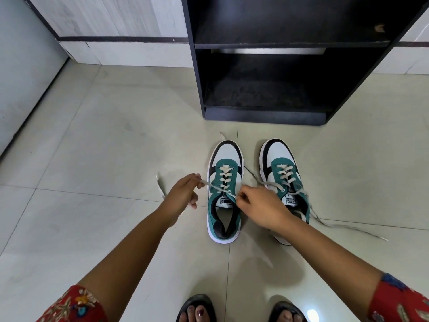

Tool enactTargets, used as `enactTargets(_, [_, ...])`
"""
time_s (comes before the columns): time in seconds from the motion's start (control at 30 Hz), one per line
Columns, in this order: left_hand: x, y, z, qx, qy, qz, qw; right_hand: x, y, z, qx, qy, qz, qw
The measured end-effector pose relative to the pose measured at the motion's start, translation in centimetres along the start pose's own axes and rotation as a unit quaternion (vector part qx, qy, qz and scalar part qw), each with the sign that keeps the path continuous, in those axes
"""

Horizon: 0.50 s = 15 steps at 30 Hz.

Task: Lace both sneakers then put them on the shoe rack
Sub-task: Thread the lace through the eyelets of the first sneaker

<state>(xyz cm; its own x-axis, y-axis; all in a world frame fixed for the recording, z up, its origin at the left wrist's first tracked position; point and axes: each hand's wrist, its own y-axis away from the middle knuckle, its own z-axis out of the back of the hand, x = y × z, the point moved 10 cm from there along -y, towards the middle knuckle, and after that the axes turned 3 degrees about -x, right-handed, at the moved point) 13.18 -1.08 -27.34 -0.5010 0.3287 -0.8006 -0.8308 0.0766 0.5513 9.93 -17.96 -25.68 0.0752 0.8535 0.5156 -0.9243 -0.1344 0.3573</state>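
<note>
Both hands (183,191) pinch left sneaker (224,191) lace ends, pulled taut.

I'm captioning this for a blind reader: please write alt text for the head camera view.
Two bare hands, left hand and right hand, pull the cream lace ends of the left teal-and-white sneaker; its laced, untied twin sneaker stands beside it on the pale tiled floor, facing a black wooden shoe rack.

Bare floor (104,135) lies open left of the sneakers (224,191); the rack (264,115) blocks just beyond them.
</note>
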Motion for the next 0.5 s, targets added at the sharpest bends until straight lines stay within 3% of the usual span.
enactTargets(0.07, [0.4, 0.0, -1.4, 0.045, 0.115, 0.049, 0.991, -0.5, -0.2, 0.1, -0.002, -0.219, -0.043, 0.975])
enactTargets(0.13, [0.4, 0.3, -3.1, 0.091, 0.210, 0.080, 0.970, -0.9, -0.7, 0.2, -0.032, -0.441, -0.084, 0.893])
enactTargets(0.23, [0.5, 1.0, -4.9, 0.114, 0.305, 0.116, 0.938, 0.4, -1.3, -0.8, -0.024, -0.643, -0.077, 0.762])
enactTargets(0.37, [0.9, 0.5, -4.8, 0.103, 0.350, 0.125, 0.923, 0.3, -1.4, -1.8, -0.019, -0.732, -0.103, 0.674])
enactTargets(0.5, [1.8, -0.2, -3.0, 0.032, 0.264, 0.096, 0.959, -1.5, -1.3, -2.5, -0.034, -0.747, -0.141, 0.649])
